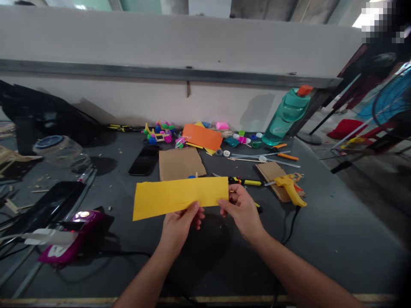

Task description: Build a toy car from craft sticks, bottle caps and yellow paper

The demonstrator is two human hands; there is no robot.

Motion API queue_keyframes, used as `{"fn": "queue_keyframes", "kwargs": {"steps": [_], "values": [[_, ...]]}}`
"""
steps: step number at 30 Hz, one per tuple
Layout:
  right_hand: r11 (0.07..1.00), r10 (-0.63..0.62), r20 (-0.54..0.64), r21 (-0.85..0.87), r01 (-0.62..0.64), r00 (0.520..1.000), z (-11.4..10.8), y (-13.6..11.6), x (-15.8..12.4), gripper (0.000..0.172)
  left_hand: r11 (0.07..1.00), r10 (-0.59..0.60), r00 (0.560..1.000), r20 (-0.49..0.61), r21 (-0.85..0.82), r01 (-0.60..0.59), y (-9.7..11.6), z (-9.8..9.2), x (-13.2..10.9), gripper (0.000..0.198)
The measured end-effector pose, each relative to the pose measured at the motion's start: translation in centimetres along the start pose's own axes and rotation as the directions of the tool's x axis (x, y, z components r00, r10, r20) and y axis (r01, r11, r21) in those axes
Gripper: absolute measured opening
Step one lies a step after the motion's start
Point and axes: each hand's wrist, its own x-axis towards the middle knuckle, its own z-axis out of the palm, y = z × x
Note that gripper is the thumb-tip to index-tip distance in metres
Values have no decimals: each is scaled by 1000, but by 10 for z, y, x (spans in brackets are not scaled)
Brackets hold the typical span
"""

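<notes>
A strip of yellow paper (180, 196) is held up above the dark table, its long side running across my view. My left hand (183, 220) pinches its lower edge near the middle, thumb on the front face. At the right end, my right hand (238, 205) grips the paper between thumb and fingers. Behind the strip lies a square of brown cardboard (181, 161), partly covered by it. A black and yellow tool (248, 182) rests just beyond my right hand; part of it is hidden.
A yellow glue gun (290, 188) lies on cardboard at the right, its cord trailing forward. Farther back are a green bottle (284, 117), orange paper (202, 136), and small colourful toy models (159, 133). Left are a phone (144, 160), a clear jar (64, 154) and a magenta power strip (75, 239).
</notes>
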Motion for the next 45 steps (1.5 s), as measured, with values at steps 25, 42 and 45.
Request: {"fn": "queue_keyframes", "kwargs": {"steps": [25, 42, 45], "values": [[998, 59, 100, -41, -55, 993, 5, 12, -5, 35, 990, 53, 998, -21, 132, -50, -3, -7, -3, 32], [994, 34, 65, -101, -28, 997, -1, 5, -2, 47, 991, -28, 997, -69, -129, 19, 1, -16, 2, 30], [997, 82, 154, 0, -83, 985, 3, 8, -4, 40, 999, -27, 999, -24, -40, 26, 0, -10, -2, 31]]}}
